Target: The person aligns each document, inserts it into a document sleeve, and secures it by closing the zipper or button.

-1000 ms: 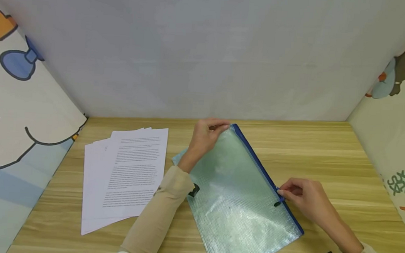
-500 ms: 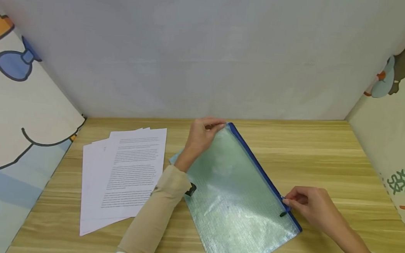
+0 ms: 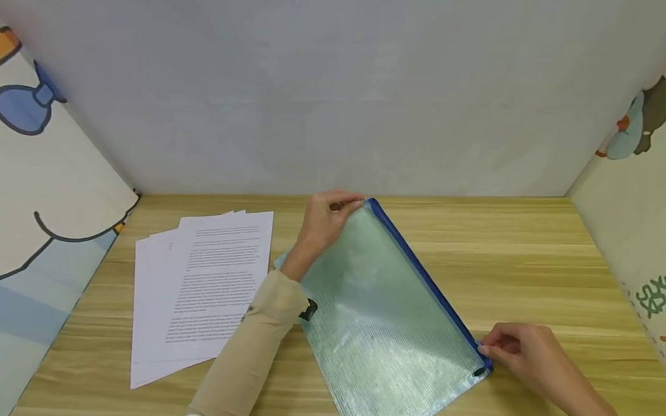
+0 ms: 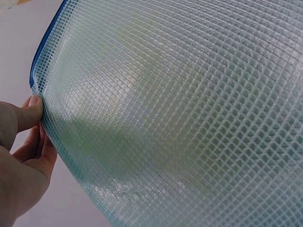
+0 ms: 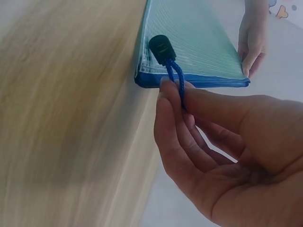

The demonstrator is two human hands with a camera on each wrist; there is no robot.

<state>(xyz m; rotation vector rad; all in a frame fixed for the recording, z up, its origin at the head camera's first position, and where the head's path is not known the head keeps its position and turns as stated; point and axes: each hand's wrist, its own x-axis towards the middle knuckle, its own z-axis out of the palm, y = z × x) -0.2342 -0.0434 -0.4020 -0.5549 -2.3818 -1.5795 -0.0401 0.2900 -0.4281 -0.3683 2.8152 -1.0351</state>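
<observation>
A translucent mesh zipper pouch (image 3: 384, 313) with a blue zipper edge (image 3: 421, 267) lies slanted on the table. At its upper corner, my left hand (image 3: 323, 223) pinches the rim between thumb and fingers; the left wrist view shows this hand (image 4: 28, 146) at the pouch's edge, just beside the blue strip. Near the lower right end of the zipper, my right hand (image 3: 530, 354) pinches the zipper pull. In the right wrist view the pull is a blue cord (image 5: 179, 75) with a black tip (image 5: 162, 48). The slider itself is hidden by the fingertips.
A loose stack of printed paper sheets (image 3: 213, 290) lies to the left of the pouch on the wood-grain table (image 3: 536, 258). A pale wall (image 3: 345, 94) stands behind, and cartoon-patterned panels (image 3: 24, 202) flank both sides.
My right hand has slid down and right along the blue edge with the zipper pull, reaching the pouch's lower right corner. My left hand keeps its pinch while the pouch has shifted slightly left.
</observation>
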